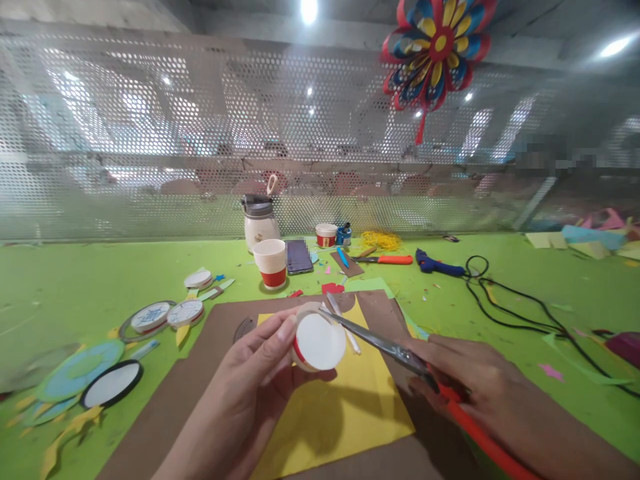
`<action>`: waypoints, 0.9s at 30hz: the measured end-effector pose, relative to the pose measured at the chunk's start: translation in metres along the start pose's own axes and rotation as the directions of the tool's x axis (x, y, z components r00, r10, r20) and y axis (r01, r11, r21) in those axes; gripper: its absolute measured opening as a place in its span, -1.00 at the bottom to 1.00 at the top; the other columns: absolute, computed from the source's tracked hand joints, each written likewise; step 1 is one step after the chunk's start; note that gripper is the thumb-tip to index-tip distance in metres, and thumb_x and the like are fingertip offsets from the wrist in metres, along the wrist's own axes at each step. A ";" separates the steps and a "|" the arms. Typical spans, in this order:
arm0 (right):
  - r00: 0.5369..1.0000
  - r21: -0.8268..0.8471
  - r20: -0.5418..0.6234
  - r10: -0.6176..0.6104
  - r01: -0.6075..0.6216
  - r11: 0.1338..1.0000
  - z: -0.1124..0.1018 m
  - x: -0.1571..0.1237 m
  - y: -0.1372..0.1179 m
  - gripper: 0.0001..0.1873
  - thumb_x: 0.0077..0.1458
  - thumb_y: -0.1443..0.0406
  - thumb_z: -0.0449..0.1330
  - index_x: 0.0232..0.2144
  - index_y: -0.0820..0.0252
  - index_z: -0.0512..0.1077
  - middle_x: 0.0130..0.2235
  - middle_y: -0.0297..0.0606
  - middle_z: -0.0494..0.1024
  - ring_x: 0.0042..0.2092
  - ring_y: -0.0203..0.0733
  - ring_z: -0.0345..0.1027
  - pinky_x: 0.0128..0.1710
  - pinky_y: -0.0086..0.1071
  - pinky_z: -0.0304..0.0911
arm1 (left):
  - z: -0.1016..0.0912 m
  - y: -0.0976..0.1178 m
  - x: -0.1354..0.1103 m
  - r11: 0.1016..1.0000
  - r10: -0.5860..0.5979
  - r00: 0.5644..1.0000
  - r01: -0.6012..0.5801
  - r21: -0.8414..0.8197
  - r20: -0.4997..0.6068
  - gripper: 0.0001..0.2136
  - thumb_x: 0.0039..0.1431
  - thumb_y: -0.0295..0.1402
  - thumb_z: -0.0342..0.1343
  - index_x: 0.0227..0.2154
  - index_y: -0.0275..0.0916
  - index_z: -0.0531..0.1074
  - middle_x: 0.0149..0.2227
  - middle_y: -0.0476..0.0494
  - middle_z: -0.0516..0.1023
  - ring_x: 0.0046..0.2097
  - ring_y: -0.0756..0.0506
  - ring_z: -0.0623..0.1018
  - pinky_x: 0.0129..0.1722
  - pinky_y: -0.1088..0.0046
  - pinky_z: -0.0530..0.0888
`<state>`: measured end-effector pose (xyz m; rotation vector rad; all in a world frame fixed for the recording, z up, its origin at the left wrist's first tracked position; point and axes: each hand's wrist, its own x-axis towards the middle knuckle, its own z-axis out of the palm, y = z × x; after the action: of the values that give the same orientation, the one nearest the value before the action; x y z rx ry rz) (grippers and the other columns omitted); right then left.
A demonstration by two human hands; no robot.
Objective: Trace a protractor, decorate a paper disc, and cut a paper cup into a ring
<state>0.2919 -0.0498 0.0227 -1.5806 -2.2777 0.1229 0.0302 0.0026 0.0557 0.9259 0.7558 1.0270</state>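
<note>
My left hand [273, 363] holds a cut-down paper cup [320, 341], its round white base facing me and a red band showing along its side. In my right hand [465, 380] is a pair of scissors [385, 343] with red handles. The blades point left and their tips meet the cup's upper rim; they look nearly closed. Below both hands lies a yellow paper sheet [345, 413] on a brown board [170, 393]. A white pen [345, 325] rests on the yellow sheet behind the cup.
Beyond the board stand paper cups [271, 263], a white jug [260, 227], a phone [299, 257] and an orange-handled knife [395, 260]. A blue glue gun [440, 265] trails its black cord at right. Paper craft pieces [83, 370] lie at left. A perforated panel [200, 133] rises behind.
</note>
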 end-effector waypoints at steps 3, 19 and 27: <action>1.000 0.020 0.012 -0.006 0.006 1.000 0.000 0.000 0.000 -0.55 0.15 0.48 0.16 0.07 0.13 0.52 -0.15 -0.13 0.66 -0.17 0.00 0.57 -0.19 -0.21 0.50 | 0.000 0.000 0.000 1.000 0.004 1.000 -0.004 -0.010 0.015 -0.70 0.20 -0.22 0.23 -0.07 -0.22 0.63 0.00 -0.27 0.59 -0.08 -0.19 0.50 -0.28 0.43 0.57; 0.999 0.006 -0.002 -0.054 0.054 0.999 -0.001 -0.004 0.000 -0.56 0.14 0.47 0.14 0.05 0.09 0.52 -0.12 -0.14 0.67 -0.16 -0.01 0.58 -0.21 -0.27 0.49 | 0.004 0.001 0.000 0.986 -0.020 0.997 0.007 -0.166 -0.074 -0.79 0.01 -0.30 0.38 -0.29 -0.28 0.67 -0.24 -0.17 0.65 -0.33 -0.06 0.51 -0.41 0.49 0.56; 0.996 -0.004 -0.021 -0.090 0.090 0.996 -0.002 -0.003 0.000 -0.53 0.14 0.47 0.14 0.08 0.11 0.49 -0.08 -0.13 0.67 -0.12 -0.02 0.59 -0.23 -0.32 0.50 | 0.005 0.005 -0.001 0.984 -0.071 0.991 0.050 -0.171 -0.114 -0.80 0.01 -0.34 0.36 -0.28 -0.29 0.67 -0.25 -0.18 0.63 -0.30 -0.08 0.52 -0.42 0.51 0.53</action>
<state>0.2932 -0.0526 0.0236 -1.4704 -2.3295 0.0797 0.0323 0.0010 0.0624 0.6970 0.7797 1.0822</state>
